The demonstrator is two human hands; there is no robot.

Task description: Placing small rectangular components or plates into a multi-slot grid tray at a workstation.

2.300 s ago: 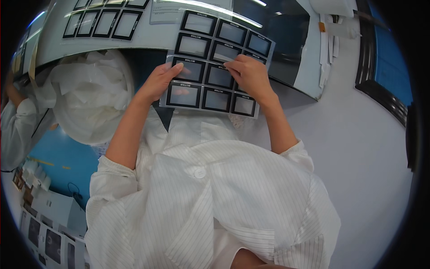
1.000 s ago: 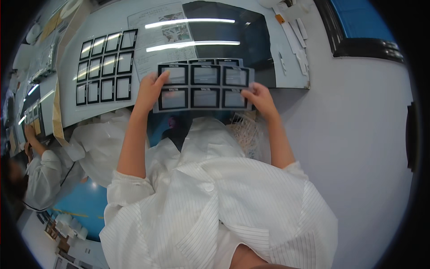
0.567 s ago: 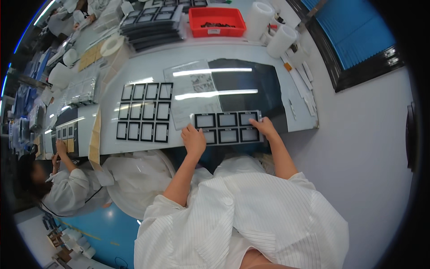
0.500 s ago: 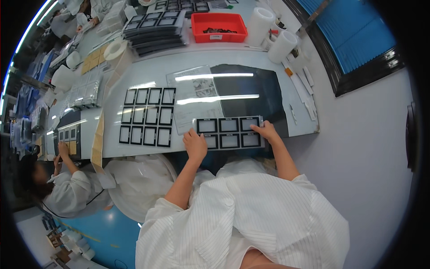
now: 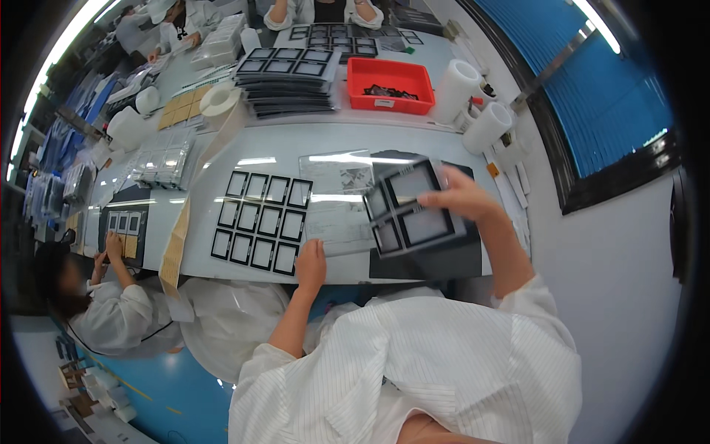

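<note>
My right hand grips a sheet of black-edged frames by its right side, thumb on the face. The sheet is tilted and lifted above a dark mat, slightly blurred. My left hand is at the table's near edge with its fingers curled together. Whatever they may pinch is hidden. Just left of it, a larger grid of black-edged frames lies flat on the white table. Between the grid and the mat lies a clear-covered printed paper, partly under the lifted sheet.
Farther back stand a stack of framed sheets, a red bin with small dark pieces, and white rolls. At left are a tape roll with a hanging strip and clear trays. A co-worker sits at left.
My right hand has raised the framed sheet off the near edge and tilted it up, away from me. My left hand has let go of that sheet and moved slightly down and left. The view has shifted.
</note>
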